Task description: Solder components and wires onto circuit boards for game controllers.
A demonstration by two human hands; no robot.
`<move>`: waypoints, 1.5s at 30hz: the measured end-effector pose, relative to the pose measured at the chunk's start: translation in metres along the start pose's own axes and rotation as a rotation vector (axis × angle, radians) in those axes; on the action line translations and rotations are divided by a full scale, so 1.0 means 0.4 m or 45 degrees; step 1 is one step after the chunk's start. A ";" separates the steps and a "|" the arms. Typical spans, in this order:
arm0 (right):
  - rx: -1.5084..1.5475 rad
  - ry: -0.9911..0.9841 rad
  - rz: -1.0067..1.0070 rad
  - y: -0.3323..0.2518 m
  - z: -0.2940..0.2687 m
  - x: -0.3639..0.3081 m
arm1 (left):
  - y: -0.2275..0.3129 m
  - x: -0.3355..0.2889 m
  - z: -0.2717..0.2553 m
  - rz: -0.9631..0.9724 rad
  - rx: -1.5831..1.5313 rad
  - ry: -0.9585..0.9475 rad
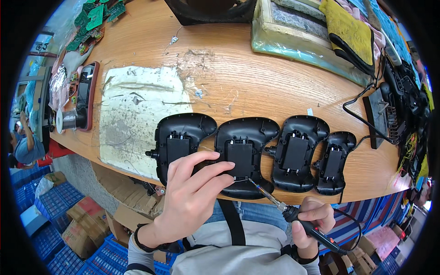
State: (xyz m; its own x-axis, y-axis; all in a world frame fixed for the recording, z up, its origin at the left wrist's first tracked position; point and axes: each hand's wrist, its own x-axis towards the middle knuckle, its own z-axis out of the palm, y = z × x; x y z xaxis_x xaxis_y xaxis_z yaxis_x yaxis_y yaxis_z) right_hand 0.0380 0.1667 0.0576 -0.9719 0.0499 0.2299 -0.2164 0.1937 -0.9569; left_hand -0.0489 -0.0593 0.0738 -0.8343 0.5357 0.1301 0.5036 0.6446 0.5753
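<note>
Several black game-controller shell halves lie in a row along the table's near edge, inner sides up, each with a black rectangular compartment with metal tabs at its ends. My left hand (195, 185) is over the second shell from the left (265, 137). Its fingertips pinch a thin silvery wire that looks like solder, which reaches the compartment's near end. My right hand (315, 220) grips a soldering iron (311, 231) with a black handle. The iron's tip meets the wire's end at a metal tab there. The leftmost shell (197, 123) is partly covered by my left hand.
A stained white sheet (137, 87) lies at the left, beside a solder spool (67, 120) and a red-edged tray (95, 75). Green circuit boards (95, 18) are piled far left. At the right stand an iron stand (378, 117) and cables. A yellow glove (350, 30) drapes over a plastic-wrapped box (293, 52).
</note>
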 end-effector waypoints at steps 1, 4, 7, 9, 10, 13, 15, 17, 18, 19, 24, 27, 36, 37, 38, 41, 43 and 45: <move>0.001 0.000 0.002 0.002 0.000 0.000 | -0.001 0.000 0.001 -0.001 0.000 -0.002; -0.023 -0.015 -0.021 0.006 -0.001 0.004 | -0.002 0.003 0.005 0.002 -0.007 -0.004; -0.036 -0.049 -0.034 0.008 0.002 0.005 | 0.001 0.003 0.006 -0.048 -0.014 0.011; -0.032 -0.036 -0.041 0.010 0.004 0.003 | 0.000 0.002 0.007 -0.044 -0.019 0.017; -0.032 -0.037 -0.040 0.009 0.005 0.003 | 0.000 0.002 0.007 -0.045 -0.019 0.017; -0.051 -0.020 -0.020 0.008 0.011 0.000 | 0.000 0.001 0.008 -0.042 -0.005 0.020; -0.052 0.023 -0.004 0.009 0.020 -0.007 | 0.000 0.001 0.008 -0.037 0.005 0.028; -0.056 0.017 -0.006 0.010 0.019 -0.006 | 0.002 0.003 0.007 -0.035 0.009 0.027; -0.058 0.012 -0.009 0.011 0.019 -0.006 | 0.002 0.003 0.008 -0.034 0.015 0.025; -0.057 0.012 -0.008 0.010 0.016 -0.004 | 0.000 0.003 0.008 -0.035 0.015 0.024; -0.060 -0.003 -0.028 0.010 0.021 -0.003 | -0.003 0.002 0.009 0.016 0.041 0.000; -0.076 -0.021 -0.053 0.010 0.019 -0.002 | -0.001 0.003 0.009 0.014 0.047 -0.004; -0.115 -0.146 -0.133 0.005 0.002 0.010 | 0.007 0.004 -0.006 -0.083 0.030 0.023; -0.115 -0.147 -0.134 0.007 -0.005 0.006 | 0.007 0.003 -0.012 -0.083 0.031 0.023; -0.079 -0.050 -0.142 0.009 -0.013 -0.003 | 0.007 0.001 -0.018 -0.165 -0.073 0.106; -0.075 0.312 -0.100 -0.002 -0.019 -0.019 | 0.010 0.011 -0.039 -0.278 -0.158 0.208; -0.064 0.395 -0.087 -0.012 -0.044 -0.007 | 0.014 0.037 -0.045 -0.266 -0.140 0.240; -0.101 0.560 -0.009 -0.021 -0.057 -0.001 | 0.038 0.071 -0.042 -0.270 -0.208 0.253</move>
State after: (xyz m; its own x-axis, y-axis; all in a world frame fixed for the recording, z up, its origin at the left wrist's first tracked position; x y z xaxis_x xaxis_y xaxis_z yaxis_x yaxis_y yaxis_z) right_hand 0.0422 0.1873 0.0695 -0.8348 0.4572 0.3067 -0.1989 0.2690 -0.9424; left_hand -0.0685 -0.0435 0.0999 -0.9521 0.2721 0.1394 0.2851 0.6258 0.7260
